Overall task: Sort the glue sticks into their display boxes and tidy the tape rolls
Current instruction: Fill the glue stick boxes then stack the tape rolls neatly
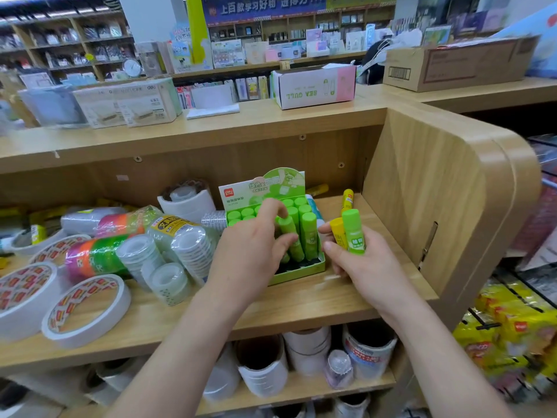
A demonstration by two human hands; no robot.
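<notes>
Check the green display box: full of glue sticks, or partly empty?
Partly empty. The green display box shows bare dark floor along its front edge, ahead of the green glue sticks standing in it.

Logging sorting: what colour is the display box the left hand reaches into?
Green display box; head view.

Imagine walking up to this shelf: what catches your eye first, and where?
The bright green display box on the shelf stands out first, with the left hand pinching a leaning stick inside it. Beside it the right hand holds a green glue stick and a yellow glue stick; tape rolls crowd the shelf's left.
</notes>
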